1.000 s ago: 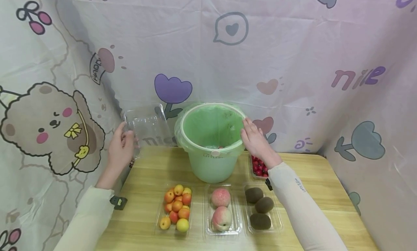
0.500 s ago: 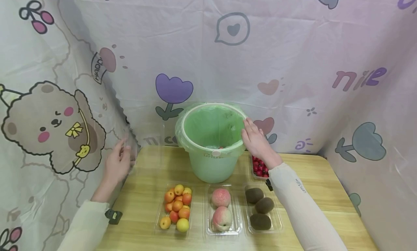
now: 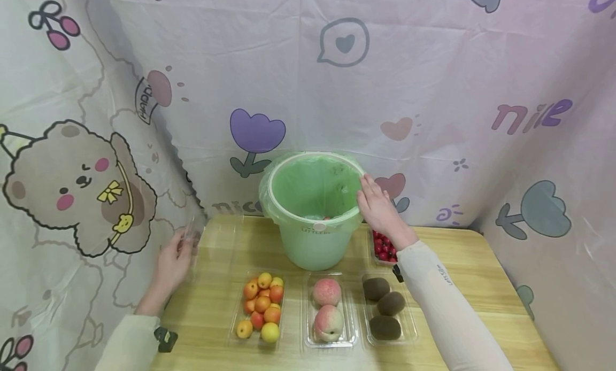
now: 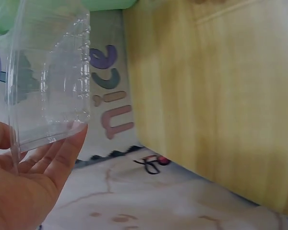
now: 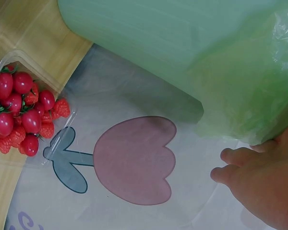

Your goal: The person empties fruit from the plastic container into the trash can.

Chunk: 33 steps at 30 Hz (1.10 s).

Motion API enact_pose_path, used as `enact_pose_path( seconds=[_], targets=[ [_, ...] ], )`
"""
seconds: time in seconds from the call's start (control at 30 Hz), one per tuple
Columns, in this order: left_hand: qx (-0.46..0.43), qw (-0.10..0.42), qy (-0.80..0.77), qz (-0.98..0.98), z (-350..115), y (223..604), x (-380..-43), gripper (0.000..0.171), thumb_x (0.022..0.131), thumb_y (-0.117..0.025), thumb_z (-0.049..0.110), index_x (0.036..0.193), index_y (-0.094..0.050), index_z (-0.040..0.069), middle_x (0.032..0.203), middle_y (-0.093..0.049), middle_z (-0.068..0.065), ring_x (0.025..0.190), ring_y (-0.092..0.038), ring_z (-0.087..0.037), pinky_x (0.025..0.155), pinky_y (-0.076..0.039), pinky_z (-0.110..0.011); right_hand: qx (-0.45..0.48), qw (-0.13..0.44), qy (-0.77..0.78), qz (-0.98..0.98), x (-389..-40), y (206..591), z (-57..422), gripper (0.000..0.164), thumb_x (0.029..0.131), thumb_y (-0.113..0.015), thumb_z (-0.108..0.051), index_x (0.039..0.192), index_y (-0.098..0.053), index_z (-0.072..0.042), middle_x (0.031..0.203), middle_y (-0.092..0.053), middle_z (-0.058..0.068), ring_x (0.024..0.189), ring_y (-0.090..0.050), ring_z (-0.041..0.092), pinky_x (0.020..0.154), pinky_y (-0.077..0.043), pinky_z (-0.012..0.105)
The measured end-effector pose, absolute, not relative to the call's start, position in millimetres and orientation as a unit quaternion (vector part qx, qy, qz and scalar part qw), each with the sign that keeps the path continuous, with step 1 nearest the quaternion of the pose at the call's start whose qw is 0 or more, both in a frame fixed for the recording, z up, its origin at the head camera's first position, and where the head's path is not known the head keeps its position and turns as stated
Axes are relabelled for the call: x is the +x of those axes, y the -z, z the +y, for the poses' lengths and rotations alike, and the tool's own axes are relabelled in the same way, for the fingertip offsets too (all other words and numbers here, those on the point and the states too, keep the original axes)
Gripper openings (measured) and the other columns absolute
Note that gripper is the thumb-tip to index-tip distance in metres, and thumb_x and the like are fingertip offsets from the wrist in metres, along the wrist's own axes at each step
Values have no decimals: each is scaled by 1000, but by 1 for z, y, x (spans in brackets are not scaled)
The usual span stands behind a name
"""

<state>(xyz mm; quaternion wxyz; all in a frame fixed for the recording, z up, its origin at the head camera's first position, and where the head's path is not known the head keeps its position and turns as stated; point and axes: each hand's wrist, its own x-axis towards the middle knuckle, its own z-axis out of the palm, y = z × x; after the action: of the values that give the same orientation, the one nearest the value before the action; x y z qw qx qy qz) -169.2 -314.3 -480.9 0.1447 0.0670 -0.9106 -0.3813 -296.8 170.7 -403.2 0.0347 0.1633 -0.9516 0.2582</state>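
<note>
At the table's left side my left hand pinches a clear plastic tray by its edge, thumb on one side and fingers on the other. The tray is tilted up, and nothing shows inside it. My right hand rests on the rim of a pale green bucket, its fingers fairly straight. A thin green bag lines the bucket and folds over the rim. Something small and reddish shows low inside; most of the contents are hidden.
In front of the bucket stand clear trays of orange-yellow fruit, peaches and kiwis. A tray of small red fruit sits behind my right forearm. Patterned cloth hangs behind the wooden table.
My left hand has come down and slightly left with the clear tray, which now hangs lower over the table's left edge. The right hand stays on the bucket rim.
</note>
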Motion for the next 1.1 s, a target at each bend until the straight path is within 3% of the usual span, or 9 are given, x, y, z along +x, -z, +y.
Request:
enact_pose_path(
  seconds=[0.13,0.3,0.43,0.6,0.83,1.1],
  targets=[
    [83,111,391,-910,-319,494,-164,48,114,-35,22,150,-48,-7,122,-68,-33,95,-65,-33,73,-48,-31,164,35,-258,-952,-297,403,171,64,114,-20,-39,169,-16,-5,178,-8,13,163,-15,42,131,-7,65],
    [98,71,403,-907,-326,510,-157,50,114,-33,21,154,-42,-8,127,-66,-34,99,-67,-33,76,-50,-29,164,35,-257,-952,-298,404,171,64,114,-19,-39,169,-16,-5,179,-7,12,164,-13,39,131,-7,65],
    [96,64,389,-914,-332,525,-153,49,113,-34,18,154,-42,-8,126,-67,-32,94,-66,-24,73,-51,-28,163,33,-258,-952,-298,404,171,64,115,-20,-38,169,-17,-5,179,-8,12,164,-13,38,131,-7,65],
    [104,45,397,-911,-336,537,-148,47,113,-34,16,153,-41,-8,127,-67,-32,94,-70,-25,70,-55,-24,163,33,-259,-951,-298,405,171,63,115,-21,-37,169,-17,-5,179,-7,12,164,-13,39,131,-7,65],
    [134,-10,415,-900,-338,548,-143,50,115,-29,22,157,-37,-3,131,-65,-31,102,-70,-29,72,-57,-27,164,32,-261,-951,-298,405,171,63,115,-22,-36,169,-16,-5,179,-6,11,164,-12,39,131,-6,65],
    [132,-7,398,-908,-339,561,-138,49,113,-33,21,155,-42,-3,129,-66,-31,98,-68,-26,74,-55,-31,163,32,-259,-951,-297,404,171,64,115,-20,-39,169,-16,-6,179,-6,11,163,-14,41,131,-6,65]
  ],
)
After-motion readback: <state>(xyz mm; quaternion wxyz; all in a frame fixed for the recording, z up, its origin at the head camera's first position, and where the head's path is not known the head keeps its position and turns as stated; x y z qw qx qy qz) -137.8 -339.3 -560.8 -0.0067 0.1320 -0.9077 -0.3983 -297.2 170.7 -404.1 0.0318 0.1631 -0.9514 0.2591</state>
